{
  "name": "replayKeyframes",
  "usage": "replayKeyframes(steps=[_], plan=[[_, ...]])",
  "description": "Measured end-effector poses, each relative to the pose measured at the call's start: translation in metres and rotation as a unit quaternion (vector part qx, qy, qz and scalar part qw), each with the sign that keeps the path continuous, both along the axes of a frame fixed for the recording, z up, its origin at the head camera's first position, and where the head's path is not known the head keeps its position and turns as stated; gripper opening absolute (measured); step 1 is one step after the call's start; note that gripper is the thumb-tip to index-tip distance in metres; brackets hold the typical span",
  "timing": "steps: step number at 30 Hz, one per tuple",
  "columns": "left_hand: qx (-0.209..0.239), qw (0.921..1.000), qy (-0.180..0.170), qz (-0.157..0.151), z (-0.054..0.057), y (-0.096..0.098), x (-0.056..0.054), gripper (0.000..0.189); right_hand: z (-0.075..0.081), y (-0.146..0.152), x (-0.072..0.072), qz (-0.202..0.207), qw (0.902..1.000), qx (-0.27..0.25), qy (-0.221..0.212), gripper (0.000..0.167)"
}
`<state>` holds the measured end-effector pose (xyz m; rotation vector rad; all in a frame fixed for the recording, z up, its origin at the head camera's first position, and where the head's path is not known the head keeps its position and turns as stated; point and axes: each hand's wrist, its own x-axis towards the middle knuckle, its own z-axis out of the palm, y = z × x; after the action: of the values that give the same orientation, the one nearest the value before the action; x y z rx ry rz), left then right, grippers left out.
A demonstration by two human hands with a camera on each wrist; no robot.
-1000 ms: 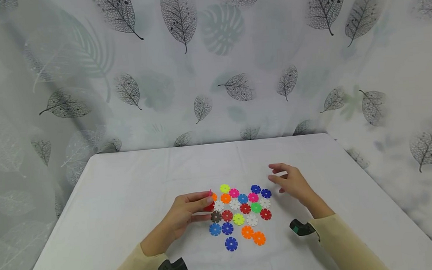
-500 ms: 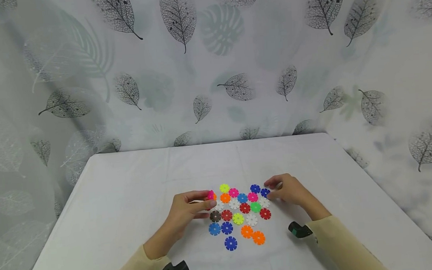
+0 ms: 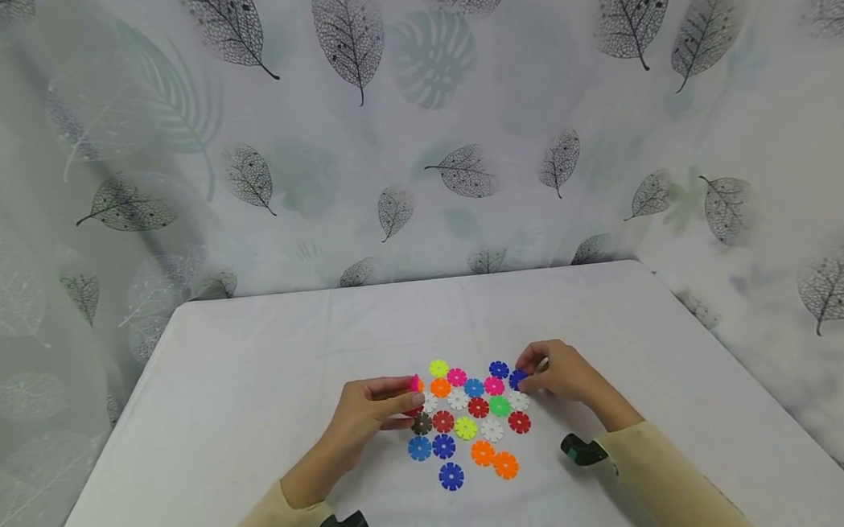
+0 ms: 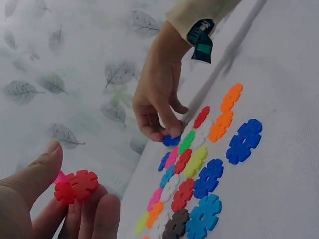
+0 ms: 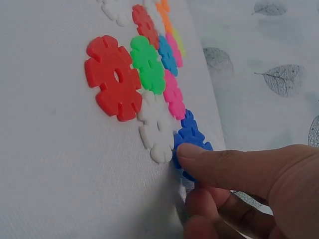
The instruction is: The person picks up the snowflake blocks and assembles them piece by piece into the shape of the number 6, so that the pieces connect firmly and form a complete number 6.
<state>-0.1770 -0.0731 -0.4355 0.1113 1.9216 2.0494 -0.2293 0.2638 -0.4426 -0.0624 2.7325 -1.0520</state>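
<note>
Right grip (image 3: 562,372) closed on a blue disc (image 5: 197,143); left grip (image 3: 373,411) pinching a red disc (image 4: 85,183) and pink disc (image 4: 61,178). Pick-up judged in hand; next calls for clear lifting.

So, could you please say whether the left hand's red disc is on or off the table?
Off: the left hand holds the red disc up, away from the table.

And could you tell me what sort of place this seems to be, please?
Probably an indoor tabletop workspace, perhaps a screened-off corner: a white table, a leaf-print backdrop behind it, and colourful discs laid out on top.
</note>
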Motion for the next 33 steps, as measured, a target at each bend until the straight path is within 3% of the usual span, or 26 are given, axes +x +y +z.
replayKeyframes(steps=[10, 16, 20, 33], plan=[[0.005, 0.9996, -0.005, -0.025, -0.002, 0.000, 0.000, 0.053, 0.011, -0.022, 0.007, 0.020, 0.9955, -0.081, 0.045, 0.026], [0.008, 0.9977, -0.005, -0.068, -0.004, 0.003, 0.000, 0.055, 0.022, -0.045, 0.014, 0.080, 0.9847, -0.149, 0.041, 0.027], [0.004, 0.9969, -0.008, -0.078, -0.003, 0.004, 0.000, 0.057, 0.031, -0.059, 0.019, 0.118, 0.9753, -0.184, 0.033, 0.027], [-0.009, 0.9957, -0.001, -0.093, -0.005, 0.005, 0.002, 0.054, 0.039, -0.083, 0.028, 0.149, 0.9628, -0.220, 0.050, 0.024]])
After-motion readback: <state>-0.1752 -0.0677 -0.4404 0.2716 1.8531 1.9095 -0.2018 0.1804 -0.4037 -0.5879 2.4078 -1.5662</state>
